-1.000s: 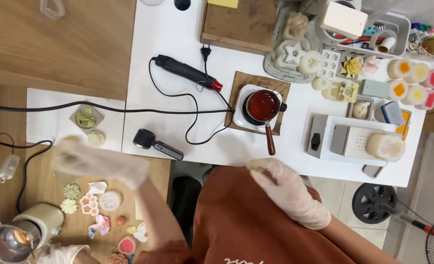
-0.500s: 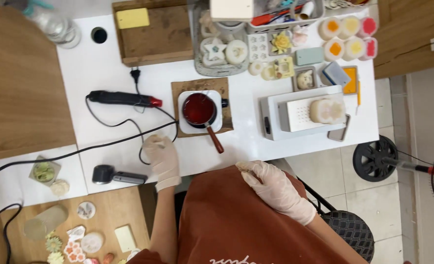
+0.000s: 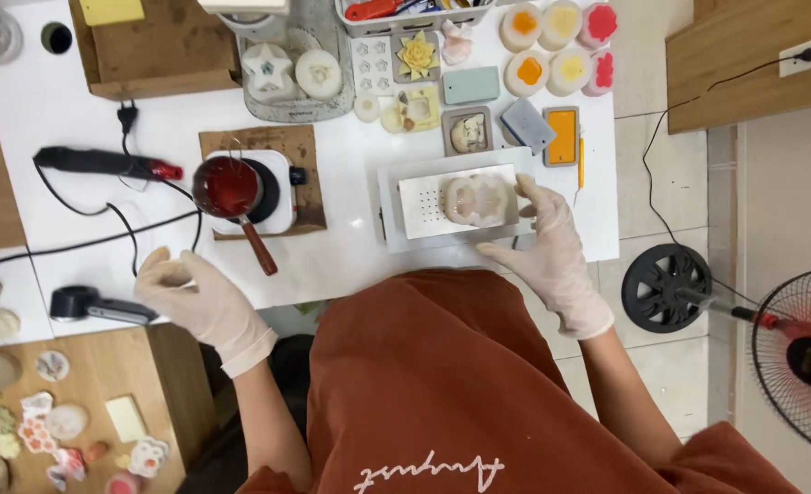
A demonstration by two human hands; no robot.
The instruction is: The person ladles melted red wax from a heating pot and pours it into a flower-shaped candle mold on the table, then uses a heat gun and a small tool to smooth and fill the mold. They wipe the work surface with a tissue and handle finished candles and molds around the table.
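Note:
Both my hands wear pale gloves. My right hand grips the right end of a white scale-like platform, fingers against the edge by a pale translucent mould lying on it. My left hand rests loosely curled on the white table near its front edge, just left of the wooden handle of a small pot of red liquid, which sits on a white hot plate. It holds nothing I can make out.
A black and red heat tool and a black handheld device lie left with cables. Silicone moulds, shaped soaps and coloured cups line the back. A wooden side table holds small pieces; a fan stands right.
My right hand rose from my lap to the right end of the white platform. My left hand stayed by the table's front edge. The view shifted left and closer.

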